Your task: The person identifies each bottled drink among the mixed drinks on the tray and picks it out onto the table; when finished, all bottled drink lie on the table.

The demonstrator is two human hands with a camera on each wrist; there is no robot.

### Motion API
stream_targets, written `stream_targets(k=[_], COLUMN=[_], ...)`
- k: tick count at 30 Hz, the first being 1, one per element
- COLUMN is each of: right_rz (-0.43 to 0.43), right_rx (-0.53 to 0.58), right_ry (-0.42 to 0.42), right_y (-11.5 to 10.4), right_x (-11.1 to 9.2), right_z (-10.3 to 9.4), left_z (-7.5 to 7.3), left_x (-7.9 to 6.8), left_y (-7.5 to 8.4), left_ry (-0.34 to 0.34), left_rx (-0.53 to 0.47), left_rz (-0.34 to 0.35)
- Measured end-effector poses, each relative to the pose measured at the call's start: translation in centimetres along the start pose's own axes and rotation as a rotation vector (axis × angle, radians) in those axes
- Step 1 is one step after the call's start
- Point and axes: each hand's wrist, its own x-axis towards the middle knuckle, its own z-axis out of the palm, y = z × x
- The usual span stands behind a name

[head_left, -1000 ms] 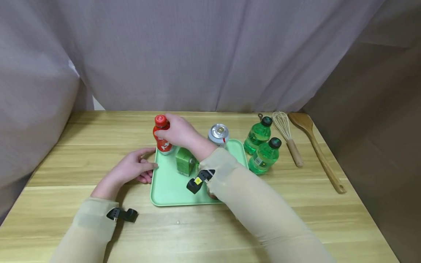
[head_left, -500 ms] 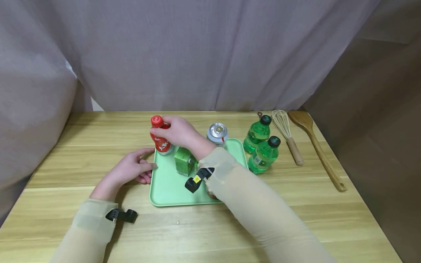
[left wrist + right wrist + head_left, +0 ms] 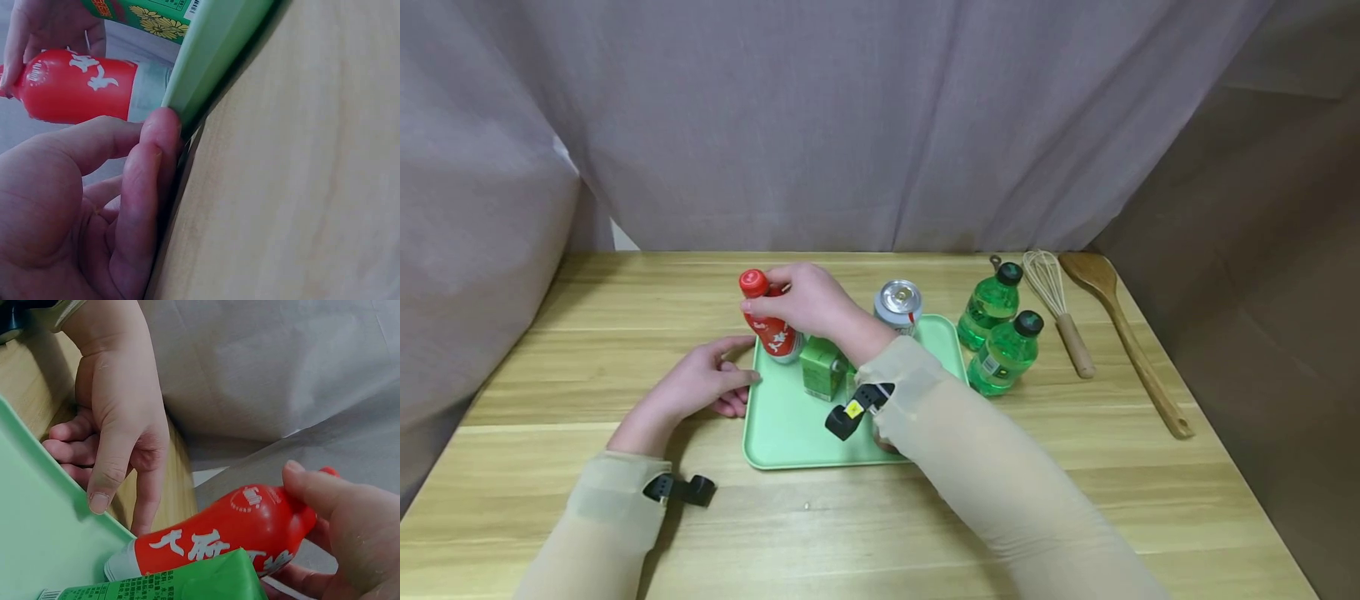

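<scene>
In the head view my right hand (image 3: pixel 811 302) grips the neck of a red plastic bottle (image 3: pixel 774 333) with a red cap. Its base is at the tray's back left corner, and the bottle leans to the left. White lettering shows on it (image 3: pixel 215 534) in the right wrist view. My left hand (image 3: pixel 703 381) holds the left edge of a light green tray (image 3: pixel 782 433), thumb at the rim and the other fingers curled outside it. Right beside the bottle, a green drink carton (image 3: pixel 822 368) stands on the tray. My right forearm hides part of the tray.
A silver can (image 3: pixel 898 305) stands at the tray's back. Two green bottles with black caps, one nearer (image 3: pixel 1003 358) and one behind (image 3: pixel 988 310), stand off its right side. Further right lie a whisk (image 3: pixel 1060 312) and a wooden spatula (image 3: pixel 1123 333). A grey curtain (image 3: pixel 880 125) hangs behind.
The red bottle's cap has moved left and slightly towards me, so the bottle has gone from nearly upright to tilted in my right hand. My left hand keeps its place on the tray.
</scene>
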Motion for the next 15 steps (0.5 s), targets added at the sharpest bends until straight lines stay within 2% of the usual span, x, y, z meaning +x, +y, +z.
stream_targets(k=[5, 10, 15], right_rz=[-0.064, -0.114, -0.197], right_rx=[0.012, 0.016, 0.003], right_ry=[-0.027, -0.130, -0.191], right_y=[-0.3, -1.6, -3.7], right_x=[0.0, -0.2, -1.9], right_z=[0.0, -0.5, -1.7], left_z=[0.0, 0.1, 0.3], left_x=[-0.2, -0.1, 0.0], left_y=[0.1, 0.0, 0.0], left_ry=[0.001, 0.009, 0.004], left_rx=[0.010, 0.026, 0.012], left_rz=[-0.009, -0.015, -0.009])
